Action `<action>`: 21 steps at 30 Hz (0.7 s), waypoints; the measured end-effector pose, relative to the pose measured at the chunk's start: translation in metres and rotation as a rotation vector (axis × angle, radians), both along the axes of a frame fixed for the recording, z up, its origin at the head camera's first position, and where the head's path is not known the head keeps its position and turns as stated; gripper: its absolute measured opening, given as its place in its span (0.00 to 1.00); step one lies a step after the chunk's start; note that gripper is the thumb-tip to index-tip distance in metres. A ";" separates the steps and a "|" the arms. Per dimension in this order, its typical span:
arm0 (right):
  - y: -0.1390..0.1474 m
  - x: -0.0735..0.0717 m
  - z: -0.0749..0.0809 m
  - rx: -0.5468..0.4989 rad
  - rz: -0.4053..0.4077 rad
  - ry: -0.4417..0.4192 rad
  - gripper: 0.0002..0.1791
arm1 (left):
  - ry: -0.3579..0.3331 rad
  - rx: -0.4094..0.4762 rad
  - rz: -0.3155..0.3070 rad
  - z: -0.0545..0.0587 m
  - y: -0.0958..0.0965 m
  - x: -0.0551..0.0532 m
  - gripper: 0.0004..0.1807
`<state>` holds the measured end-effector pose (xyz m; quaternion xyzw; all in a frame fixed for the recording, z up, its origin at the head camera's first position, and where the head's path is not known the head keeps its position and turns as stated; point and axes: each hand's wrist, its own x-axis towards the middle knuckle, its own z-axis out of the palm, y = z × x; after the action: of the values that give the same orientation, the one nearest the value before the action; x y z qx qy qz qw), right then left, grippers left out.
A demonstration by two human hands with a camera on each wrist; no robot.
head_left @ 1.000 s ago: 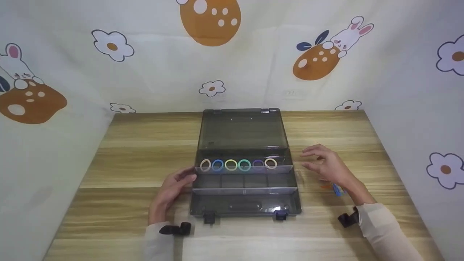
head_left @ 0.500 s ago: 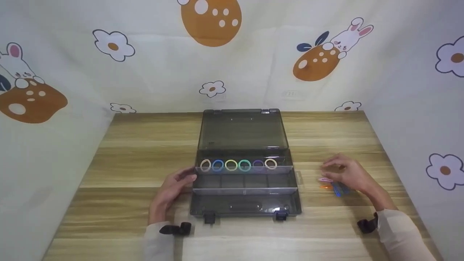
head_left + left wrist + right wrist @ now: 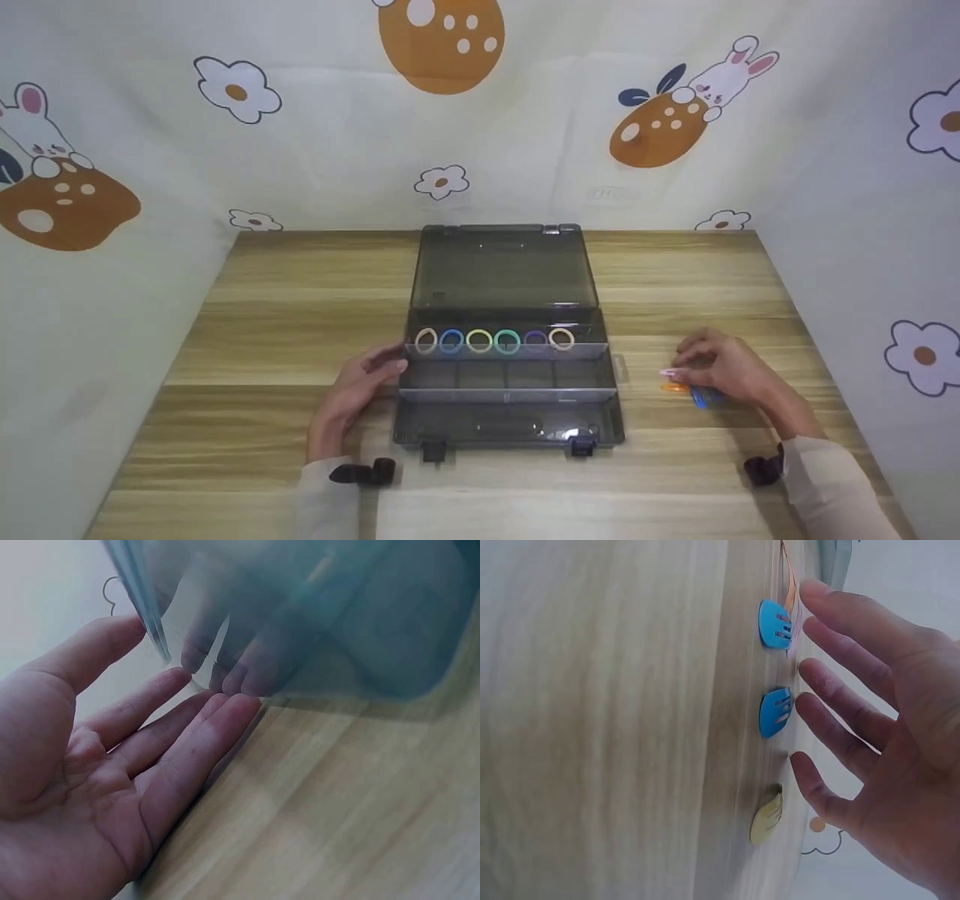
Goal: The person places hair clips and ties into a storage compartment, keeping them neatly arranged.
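A dark see-through plastic box (image 3: 507, 435) stands with its lid (image 3: 504, 266) folded back. My left hand (image 3: 360, 386) touches the box's left wall, its fingers nearly straight, with the fingertips against the plastic in the left wrist view. To the right of the box, my right hand (image 3: 724, 367) is low over several snap hair clips, thumb and fingers apart and loosely bent. The pink hair clip (image 3: 667, 373) is right at its thumb tip. Beside it lie an orange hair clip (image 3: 675, 388) and blue hair clips (image 3: 774, 625). A yellow hair clip (image 3: 766, 817) shows only in the right wrist view.
Several coloured rings (image 3: 507, 342) stand in a row along the box's rear divider. The middle section (image 3: 480, 375) has small compartments. Two latches (image 3: 433, 450) stick out at the box's front. Patterned cloth (image 3: 330, 150) surrounds the wooden table (image 3: 300, 270).
My right hand has moved from beside the box, right and toward the front, down to the hair clips. The left hand stays at the box's left wall.
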<state>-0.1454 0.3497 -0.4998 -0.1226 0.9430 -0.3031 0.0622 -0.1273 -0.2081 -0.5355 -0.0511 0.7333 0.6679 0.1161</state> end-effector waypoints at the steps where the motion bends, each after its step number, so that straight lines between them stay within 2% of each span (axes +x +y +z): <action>1: 0.000 0.000 0.000 0.003 0.006 0.006 0.09 | 0.001 -0.002 -0.001 0.000 0.000 0.000 0.28; 8: -0.005 -0.003 -0.003 0.007 0.020 0.056 0.06 | 0.003 -0.023 0.003 0.001 -0.002 0.001 0.29; 16: -0.010 -0.010 -0.006 0.006 -0.018 0.055 0.06 | -0.002 -0.024 0.007 -0.001 -0.002 0.002 0.29; 21: -0.020 -0.011 -0.002 0.006 -0.004 0.090 0.04 | 0.000 -0.034 -0.011 0.000 -0.002 0.002 0.30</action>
<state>-0.1566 0.3294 -0.5021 -0.1342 0.9460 -0.2945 0.0195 -0.1256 -0.2100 -0.5360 -0.0487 0.7448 0.6548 0.1189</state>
